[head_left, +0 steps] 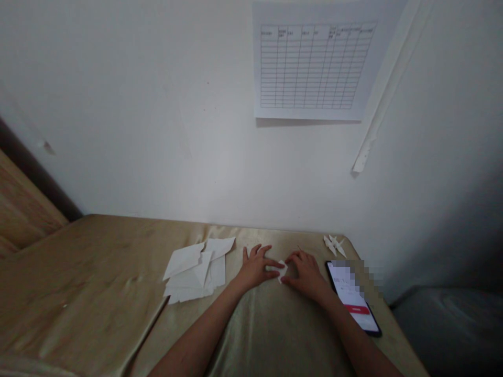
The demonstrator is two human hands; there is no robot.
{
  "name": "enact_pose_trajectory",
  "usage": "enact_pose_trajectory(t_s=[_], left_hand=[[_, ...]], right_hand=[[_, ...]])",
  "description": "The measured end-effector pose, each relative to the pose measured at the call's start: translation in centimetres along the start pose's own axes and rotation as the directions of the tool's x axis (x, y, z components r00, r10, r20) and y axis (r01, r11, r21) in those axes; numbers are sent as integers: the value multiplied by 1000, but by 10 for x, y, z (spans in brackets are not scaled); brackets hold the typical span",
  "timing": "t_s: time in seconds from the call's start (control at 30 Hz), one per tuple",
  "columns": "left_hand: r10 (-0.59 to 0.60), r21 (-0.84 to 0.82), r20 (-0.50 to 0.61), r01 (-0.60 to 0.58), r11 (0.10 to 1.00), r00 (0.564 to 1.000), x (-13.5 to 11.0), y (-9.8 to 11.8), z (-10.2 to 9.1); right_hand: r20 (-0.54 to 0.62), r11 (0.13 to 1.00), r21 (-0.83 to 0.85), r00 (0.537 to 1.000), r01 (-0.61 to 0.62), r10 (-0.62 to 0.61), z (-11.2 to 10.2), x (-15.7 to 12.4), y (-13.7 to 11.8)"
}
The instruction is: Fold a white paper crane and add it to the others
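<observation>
A small folded piece of white paper (282,272) lies between my two hands on the gold cloth. My left hand (256,268) grips its left side with thumb and index finger, the other fingers spread outward. On the paper's right side, my right hand (305,273) has its thumb and curled fingers closed at the edge. The fingertips hide part of the paper's outline. Left of my left hand sits a loose pile of white paper sheets (198,272), some torn-edged. Beyond my right hand are a few small folded paper figures (334,245), pointed like cranes.
A phone (353,301) with a lit screen lies beside my right forearm. Gold cloth covers the tabletop (98,277), which meets a white wall (157,131) at the back. A printed table sheet (310,68) hangs there. Wooden furniture (23,209) stands far left.
</observation>
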State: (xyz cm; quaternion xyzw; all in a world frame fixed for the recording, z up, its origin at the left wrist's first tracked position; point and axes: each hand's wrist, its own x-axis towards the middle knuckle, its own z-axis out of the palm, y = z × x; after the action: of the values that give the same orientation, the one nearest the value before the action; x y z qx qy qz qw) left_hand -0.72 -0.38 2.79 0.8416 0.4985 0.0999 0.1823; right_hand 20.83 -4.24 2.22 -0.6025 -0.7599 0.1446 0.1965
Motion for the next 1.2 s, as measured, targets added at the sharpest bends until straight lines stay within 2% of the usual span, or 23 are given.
enact_pose_trajectory(t_s=[0.27,0.6,0.8,1.0,1.2], left_hand=[[5,-2,-7,-5,1000,1000,0,0,0],[-9,-11,6,9,1000,1000,1,3,-3],[1,-9,4,-1,1000,1000,1,2,-2],[-6,-6,10,6,1000,1000,0,2,-2],[-12,-2,21,12,1000,1000,0,3,-5]], right_hand=[[-42,986,-142,994,91,-97,0,0,-2],[-66,927,-361,989,99,-131,7,8,-1],[-99,920,-389,990,56,-103,10,12,2],[-109,950,-306,988,69,-107,9,9,3],[-128,946,-322,988,41,-87,9,7,-1]])
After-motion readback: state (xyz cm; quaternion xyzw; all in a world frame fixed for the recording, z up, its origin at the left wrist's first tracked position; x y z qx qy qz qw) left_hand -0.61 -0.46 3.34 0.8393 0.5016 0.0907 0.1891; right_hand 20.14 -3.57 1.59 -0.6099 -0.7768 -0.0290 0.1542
